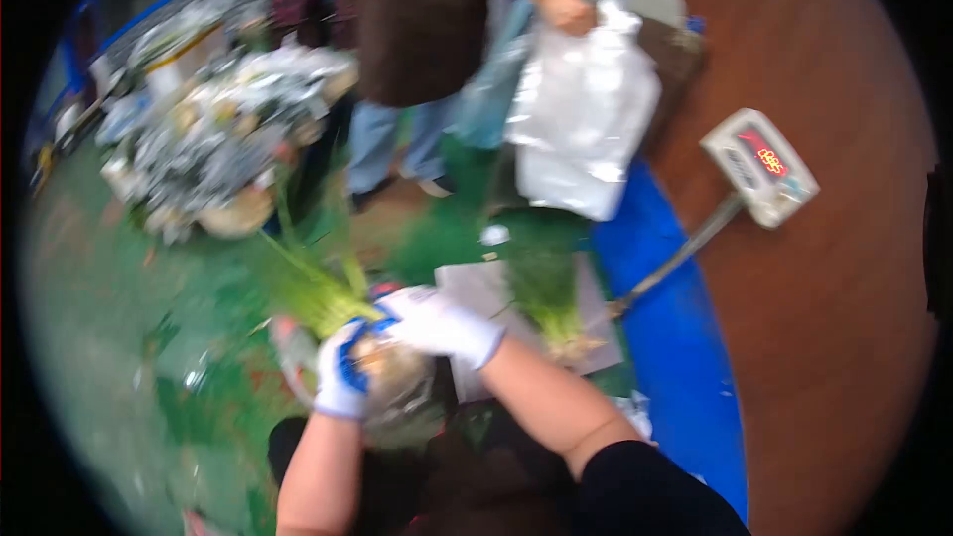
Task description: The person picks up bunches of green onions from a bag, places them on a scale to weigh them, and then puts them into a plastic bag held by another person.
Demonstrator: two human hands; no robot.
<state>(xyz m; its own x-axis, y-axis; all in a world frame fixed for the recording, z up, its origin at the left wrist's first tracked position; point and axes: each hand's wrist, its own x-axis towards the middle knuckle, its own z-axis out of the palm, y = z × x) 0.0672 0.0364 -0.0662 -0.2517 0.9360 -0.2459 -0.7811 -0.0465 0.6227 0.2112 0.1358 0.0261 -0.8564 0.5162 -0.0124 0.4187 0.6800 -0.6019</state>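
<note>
Both my hands wear white gloves with blue palms. A bunch of what look like green onions [333, 303] is between them, its green tops pointing up and left and its pale root ends toward me. My left hand [342, 372] is closed around the stems from the left. From the right, my right hand [427, 323] grips the same bunch near the base of the leaves; its fingertips are blurred. Just right of my hands, a second bunch of green onions [558, 313] lies on the pale weighing plate [472, 288], roots toward me.
A scale display [759, 167] with red digits stands on a pole at the right, beside a blue edge [685, 337]. Ahead, a co-worker in a brown apron [422, 20] holds a clear plastic bag [576, 109]. Wrapped produce [218, 144] is piled at the left on the green floor [109, 318].
</note>
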